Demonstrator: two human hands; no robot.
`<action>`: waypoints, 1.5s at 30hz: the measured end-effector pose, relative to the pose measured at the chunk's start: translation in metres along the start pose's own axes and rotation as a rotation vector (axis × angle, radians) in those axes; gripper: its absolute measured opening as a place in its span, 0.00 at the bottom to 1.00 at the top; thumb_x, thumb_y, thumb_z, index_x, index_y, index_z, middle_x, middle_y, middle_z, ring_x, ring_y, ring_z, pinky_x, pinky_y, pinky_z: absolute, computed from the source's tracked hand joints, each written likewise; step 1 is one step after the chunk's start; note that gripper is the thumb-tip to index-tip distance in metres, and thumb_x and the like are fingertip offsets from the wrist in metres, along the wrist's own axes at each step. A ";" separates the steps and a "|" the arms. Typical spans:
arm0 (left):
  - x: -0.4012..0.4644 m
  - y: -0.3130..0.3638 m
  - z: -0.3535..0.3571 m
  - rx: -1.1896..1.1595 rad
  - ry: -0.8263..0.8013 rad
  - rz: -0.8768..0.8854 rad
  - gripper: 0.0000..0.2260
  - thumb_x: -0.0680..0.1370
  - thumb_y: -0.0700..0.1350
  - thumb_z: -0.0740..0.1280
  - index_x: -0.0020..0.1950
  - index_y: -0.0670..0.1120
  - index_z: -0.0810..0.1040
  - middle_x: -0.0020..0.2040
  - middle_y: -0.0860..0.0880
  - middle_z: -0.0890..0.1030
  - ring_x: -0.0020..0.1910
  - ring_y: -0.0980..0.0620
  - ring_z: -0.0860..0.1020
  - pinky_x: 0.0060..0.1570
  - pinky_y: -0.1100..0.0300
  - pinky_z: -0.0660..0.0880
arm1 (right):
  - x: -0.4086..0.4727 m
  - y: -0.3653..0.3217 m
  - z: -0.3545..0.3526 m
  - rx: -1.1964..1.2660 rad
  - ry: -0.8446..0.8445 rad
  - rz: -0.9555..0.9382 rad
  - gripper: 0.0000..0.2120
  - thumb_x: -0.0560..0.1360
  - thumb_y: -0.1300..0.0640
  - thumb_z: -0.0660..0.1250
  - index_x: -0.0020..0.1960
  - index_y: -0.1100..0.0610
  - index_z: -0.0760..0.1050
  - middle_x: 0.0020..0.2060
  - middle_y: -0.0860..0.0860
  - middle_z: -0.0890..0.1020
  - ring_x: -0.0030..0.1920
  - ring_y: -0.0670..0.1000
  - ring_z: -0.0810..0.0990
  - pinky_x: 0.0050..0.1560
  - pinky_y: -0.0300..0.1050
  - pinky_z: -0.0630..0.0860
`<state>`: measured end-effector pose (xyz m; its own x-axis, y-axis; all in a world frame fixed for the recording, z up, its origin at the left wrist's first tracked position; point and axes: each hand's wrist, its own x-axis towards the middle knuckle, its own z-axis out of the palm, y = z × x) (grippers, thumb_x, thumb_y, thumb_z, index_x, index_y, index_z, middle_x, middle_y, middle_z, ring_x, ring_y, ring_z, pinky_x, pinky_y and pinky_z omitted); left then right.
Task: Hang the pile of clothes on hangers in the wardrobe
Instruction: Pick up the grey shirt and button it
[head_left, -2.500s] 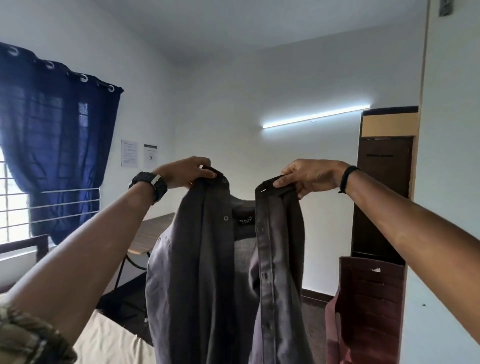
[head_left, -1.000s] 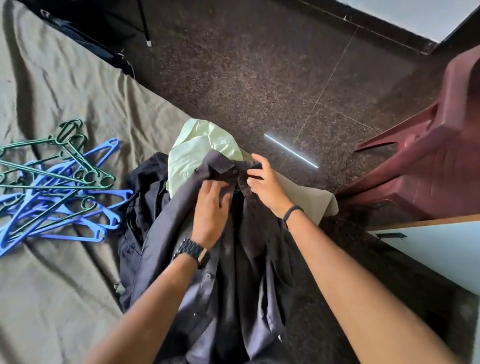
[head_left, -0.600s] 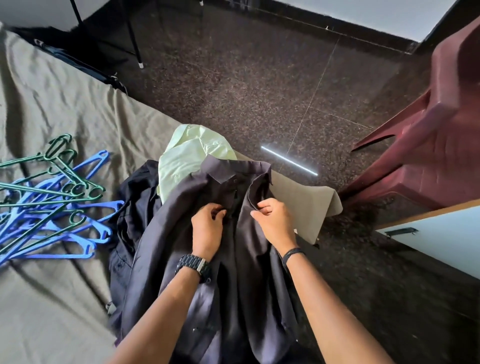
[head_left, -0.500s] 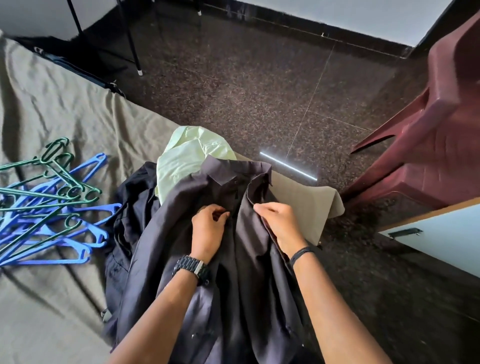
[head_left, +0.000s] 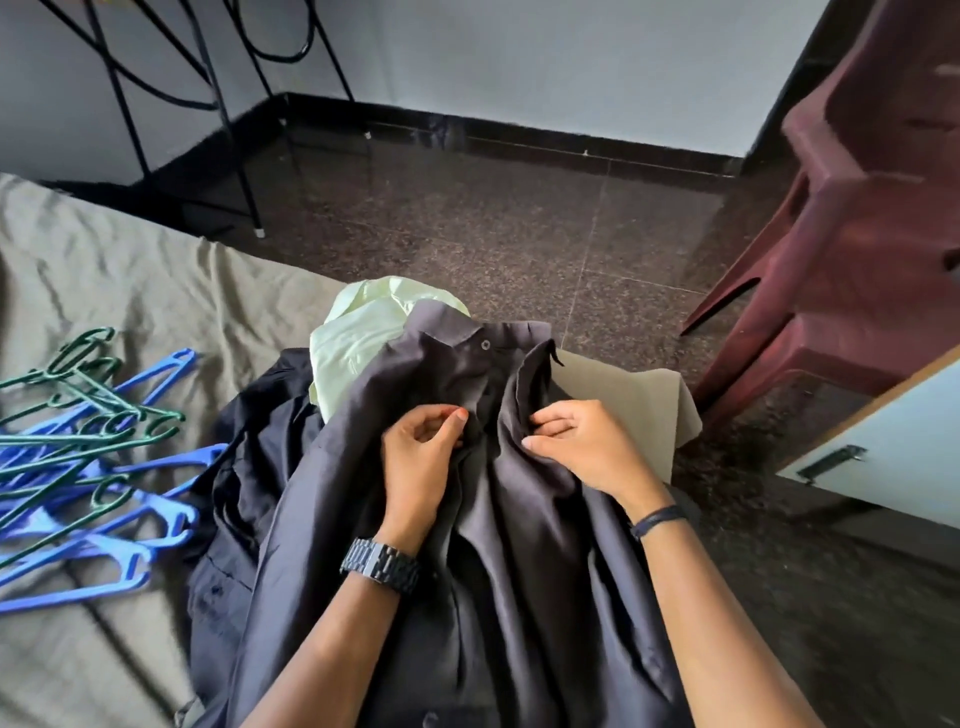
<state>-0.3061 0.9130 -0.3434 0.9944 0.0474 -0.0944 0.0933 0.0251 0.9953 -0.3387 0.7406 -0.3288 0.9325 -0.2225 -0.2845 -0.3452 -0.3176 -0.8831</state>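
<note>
A dark grey shirt (head_left: 519, 545) lies collar-away on top of the clothes pile at the bed's corner. My left hand (head_left: 421, 457) pinches the left front edge just below the collar. My right hand (head_left: 582, 447) pinches the right front edge beside it. Under the grey shirt lie a pale green shirt (head_left: 358, 343) and a black garment (head_left: 249, 467). A heap of blue and green hangers (head_left: 88, 467) lies on the bed to the left.
The olive bedsheet (head_left: 130, 291) covers the bed. A maroon plastic chair (head_left: 857, 234) stands at the right on the dark speckled floor (head_left: 519, 223). A pale wardrobe door with a metal handle (head_left: 831, 462) juts in at the right. Black table legs (head_left: 228, 130) stand at the back left.
The grey shirt, held up in the air by the collar earlier, now lies on the pile. Both hands moved from the collar down the front edges. The view has tilted upward slightly.
</note>
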 end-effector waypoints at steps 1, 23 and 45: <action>-0.001 -0.001 -0.001 -0.022 -0.006 0.004 0.05 0.75 0.36 0.70 0.42 0.44 0.81 0.36 0.48 0.82 0.33 0.61 0.78 0.37 0.69 0.75 | -0.003 -0.001 0.003 -0.059 0.050 0.010 0.11 0.70 0.64 0.74 0.52 0.61 0.80 0.39 0.53 0.82 0.38 0.47 0.80 0.48 0.39 0.77; -0.051 0.059 -0.018 -0.490 -0.218 -0.149 0.04 0.76 0.34 0.66 0.48 0.39 0.81 0.40 0.45 0.81 0.38 0.53 0.79 0.41 0.65 0.79 | -0.089 -0.084 0.031 0.760 0.253 -0.126 0.13 0.74 0.72 0.65 0.56 0.60 0.76 0.45 0.56 0.82 0.45 0.49 0.82 0.50 0.38 0.78; -0.084 0.052 -0.052 -0.401 -0.314 -0.204 0.07 0.76 0.34 0.67 0.51 0.33 0.80 0.45 0.38 0.83 0.44 0.46 0.81 0.46 0.60 0.79 | -0.134 -0.055 0.082 0.287 0.419 -0.261 0.09 0.75 0.65 0.68 0.49 0.52 0.81 0.43 0.50 0.85 0.45 0.46 0.84 0.45 0.37 0.79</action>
<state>-0.3875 0.9624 -0.2849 0.9307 -0.2972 -0.2133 0.3211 0.3844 0.8655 -0.4356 0.8640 -0.2727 0.8410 -0.5355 0.0770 -0.0122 -0.1610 -0.9869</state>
